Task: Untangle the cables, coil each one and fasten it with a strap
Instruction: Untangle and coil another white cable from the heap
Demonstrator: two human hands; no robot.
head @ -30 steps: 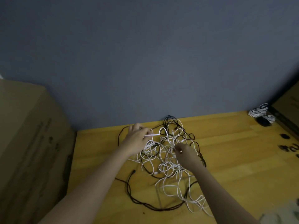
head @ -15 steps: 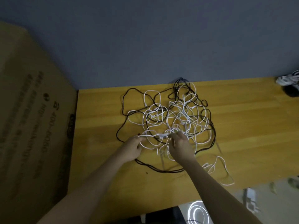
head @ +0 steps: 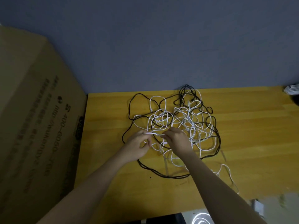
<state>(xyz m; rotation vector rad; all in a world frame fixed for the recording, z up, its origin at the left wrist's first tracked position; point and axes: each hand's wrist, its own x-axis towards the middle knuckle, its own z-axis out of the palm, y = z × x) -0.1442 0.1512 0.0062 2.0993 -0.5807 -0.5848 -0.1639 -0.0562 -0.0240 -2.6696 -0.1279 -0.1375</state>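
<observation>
A tangle of white cables and a black cable lies spread on the wooden table. My left hand pinches a white cable strand at the near left side of the tangle. Just to its right, my right hand grips the same white strand, which runs taut between the two hands. The black cable loops around the heap's outer edge. A loose white loop trails toward the near right.
A large cardboard box stands against the table's left edge. A grey wall rises behind the table. A white cable bundle sits at the far right edge. Small items lie on the floor below the near edge.
The camera tilted down and the tangle now sits lower in view. Both hands came from the heap's far part to its near side and hold a white strand between them.
</observation>
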